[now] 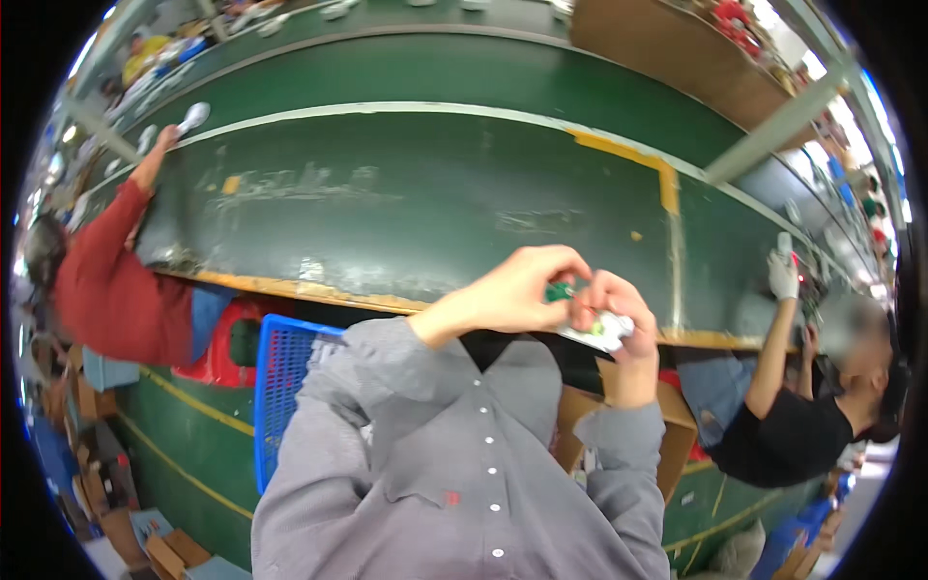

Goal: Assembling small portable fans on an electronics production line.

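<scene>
My two hands meet above the near edge of the green workbench (435, 184). In my right hand (628, 324) is a small white part (601, 333) with a yellow-green spot, its exact kind not clear. My left hand (530, 290) is closed, its fingertips against a small dark green piece (559, 291) right beside the right fingers. Whether the green piece is joined to the white part cannot be seen, since the fingers cover much of both.
A blue plastic basket (280, 387) stands at my left, and an open cardboard box (677, 430) at my right. One person in a red top (121, 275) reaches over the bench at left. Another in a black shirt (783, 435) works at right. A raised ledge runs along the back.
</scene>
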Demonstrator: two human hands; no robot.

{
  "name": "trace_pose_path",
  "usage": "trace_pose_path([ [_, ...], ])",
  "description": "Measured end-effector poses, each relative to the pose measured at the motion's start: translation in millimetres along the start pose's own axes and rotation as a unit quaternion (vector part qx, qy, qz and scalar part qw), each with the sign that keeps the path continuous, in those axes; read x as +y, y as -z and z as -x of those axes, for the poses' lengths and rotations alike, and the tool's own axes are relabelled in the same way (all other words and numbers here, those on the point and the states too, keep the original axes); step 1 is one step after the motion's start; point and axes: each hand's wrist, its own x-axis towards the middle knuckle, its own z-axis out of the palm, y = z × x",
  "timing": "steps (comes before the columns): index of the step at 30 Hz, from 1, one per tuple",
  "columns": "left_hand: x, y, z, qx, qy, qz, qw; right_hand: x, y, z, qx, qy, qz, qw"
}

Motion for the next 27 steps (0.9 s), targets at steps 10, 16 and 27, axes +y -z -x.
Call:
trace_pose_path([
  [10,6,3,23,0.078,-0.185,-0.195,0.96,12,-17,1,0.013,-0.099,0.098,0.99],
  [16,13,16,34,-0.029,-0.13,-0.082,0.988,11,-12,6,-0.037,-0.157,0.08,0.984],
  [27,15,-12,51,0.047,-0.222,-0.124,0.966,48,20,32,-0.048,-0.102,-0.076,0.991],
])
